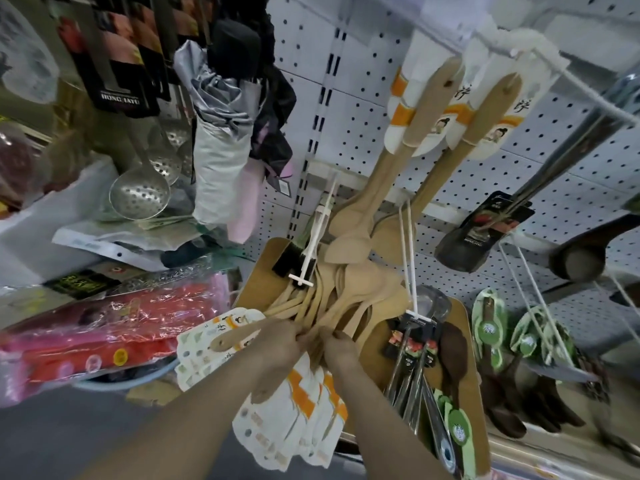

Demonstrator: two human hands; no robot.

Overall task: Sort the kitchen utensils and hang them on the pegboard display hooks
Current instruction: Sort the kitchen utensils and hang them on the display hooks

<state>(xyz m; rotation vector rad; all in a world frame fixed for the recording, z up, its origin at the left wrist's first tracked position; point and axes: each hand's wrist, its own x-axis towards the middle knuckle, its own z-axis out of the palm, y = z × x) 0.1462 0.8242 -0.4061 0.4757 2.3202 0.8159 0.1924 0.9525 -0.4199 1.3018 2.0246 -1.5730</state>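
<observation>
Gripping wooden spatulas (346, 299), both hands (280, 344)

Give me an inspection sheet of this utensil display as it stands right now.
Surface: brown board under the loose utensils, against the white pegboard.
Job's things: wooden spatula bundle with white-and-orange cards, not hung; carded wooden spatulas hang above; white hooks below them appear bare.
Clutter: folded umbrellas, slotted ladle and red plastic-wrapped packs at left.
Hands: left hand and right hand both grip the bundle, fingers curled into it.
Cables: nothing seen.
Surroundings: metal utensils and green-carded dark spoons at right; blurred shop shelving.
</observation>
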